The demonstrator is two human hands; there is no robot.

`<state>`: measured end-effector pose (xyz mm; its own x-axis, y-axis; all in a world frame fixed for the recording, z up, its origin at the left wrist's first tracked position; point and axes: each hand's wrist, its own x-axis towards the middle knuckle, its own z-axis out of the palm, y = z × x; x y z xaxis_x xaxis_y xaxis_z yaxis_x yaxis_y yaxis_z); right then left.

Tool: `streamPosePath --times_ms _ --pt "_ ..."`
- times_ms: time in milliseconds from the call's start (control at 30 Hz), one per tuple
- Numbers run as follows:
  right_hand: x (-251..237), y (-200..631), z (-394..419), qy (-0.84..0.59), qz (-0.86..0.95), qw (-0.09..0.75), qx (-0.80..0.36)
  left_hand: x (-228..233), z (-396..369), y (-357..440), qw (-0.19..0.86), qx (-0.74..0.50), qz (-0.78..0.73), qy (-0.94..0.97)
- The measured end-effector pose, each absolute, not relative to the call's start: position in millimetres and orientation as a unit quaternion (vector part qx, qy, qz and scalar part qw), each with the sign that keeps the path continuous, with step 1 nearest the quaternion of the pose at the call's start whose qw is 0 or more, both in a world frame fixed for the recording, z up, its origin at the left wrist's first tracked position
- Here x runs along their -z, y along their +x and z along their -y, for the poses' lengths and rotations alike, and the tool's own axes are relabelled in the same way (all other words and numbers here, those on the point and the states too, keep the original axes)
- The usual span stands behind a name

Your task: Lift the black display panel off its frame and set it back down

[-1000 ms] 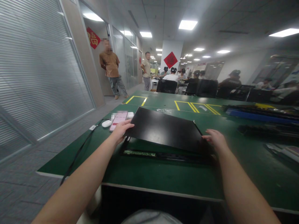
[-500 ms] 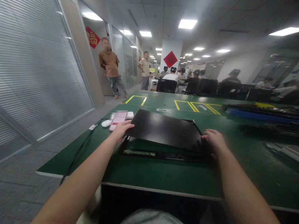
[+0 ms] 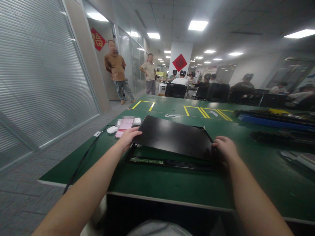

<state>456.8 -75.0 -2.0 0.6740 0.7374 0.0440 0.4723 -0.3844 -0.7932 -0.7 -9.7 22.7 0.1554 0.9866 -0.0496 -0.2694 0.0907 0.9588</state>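
Note:
A flat black panel [image 3: 169, 134] lies tilted over a thin black frame [image 3: 187, 164] on the green table. Along the frame's near bar, a strip of green circuit board [image 3: 147, 160] shows on the left. My left hand [image 3: 128, 137] is closed on the panel's left edge, thumb and fingers pinching it. At the right edge, where panel and frame meet, my right hand [image 3: 225, 147] has its fingers curled in a grip. How much of the frame it also holds is hidden. The panel covers most of the frame's inside.
Left of the panel lie a phone [image 3: 125, 126], a white mouse-like object [image 3: 111, 129] and a black strap [image 3: 83, 157]. A blue tray [image 3: 265, 120] with dark parts stands at the right. Yellow tape [image 3: 194, 106] marks the table [image 3: 167, 190]. Several people are farther back.
My hands and the black panel have hardly moved. In the background, one standing person has shifted slightly to the left.

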Motion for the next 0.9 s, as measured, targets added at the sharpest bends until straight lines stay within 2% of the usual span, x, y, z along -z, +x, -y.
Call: streamPosePath --times_ms 233,900 --pt "-7.0 450.4 78.5 -0.838 0.399 0.353 -0.113 -24.2 13.5 0.5 0.611 -0.485 -0.427 0.457" --pt "-6.9 452.2 80.4 -0.850 0.446 0.275 -0.054 -21.9 10.5 2.3 0.632 -0.479 -0.419 0.442"
